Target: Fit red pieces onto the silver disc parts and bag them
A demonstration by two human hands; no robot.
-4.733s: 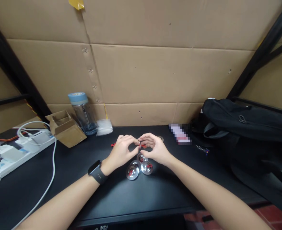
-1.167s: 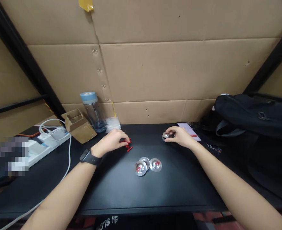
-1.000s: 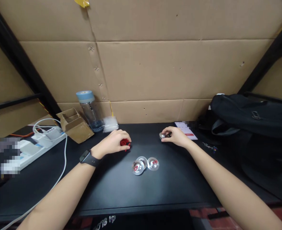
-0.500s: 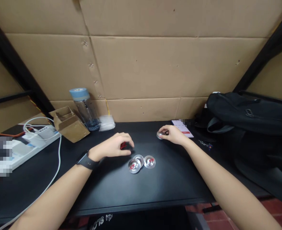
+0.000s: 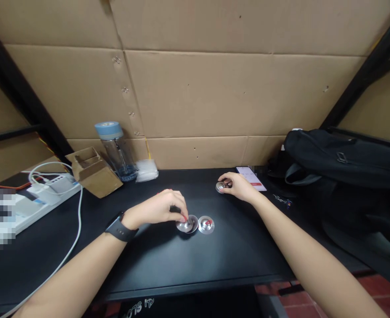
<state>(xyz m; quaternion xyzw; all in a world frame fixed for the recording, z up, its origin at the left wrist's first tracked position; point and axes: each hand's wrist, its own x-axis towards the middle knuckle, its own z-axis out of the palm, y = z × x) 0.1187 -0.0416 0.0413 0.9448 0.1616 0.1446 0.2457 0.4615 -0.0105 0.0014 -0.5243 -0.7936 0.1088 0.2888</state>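
Observation:
On the black table (image 5: 215, 260), my left hand (image 5: 162, 208) is closed in a pinch. Its fingertips hold a small red piece right over the left of two shiny silver discs (image 5: 187, 225). A second silver disc with a red piece in its middle (image 5: 206, 224) lies just to the right, touching the first. A black watch (image 5: 117, 227) sits on my left wrist. Farther back, my right hand (image 5: 239, 187) is curled with its fingertips gripping another silver disc (image 5: 220, 187) that rests on the table.
A blue-lidded water bottle (image 5: 114, 150), an open cardboard box (image 5: 93, 173) and small plastic bags (image 5: 146, 170) stand at the back left. A power strip (image 5: 45, 194) with a white cable (image 5: 73, 238) lies left. A phone (image 5: 252, 173), keys (image 5: 283, 201) and black backpack (image 5: 344, 168) are right.
My left hand took red pieces from the table's back and moved right and nearer, onto the left silver disc. My right hand has stayed on the far disc.

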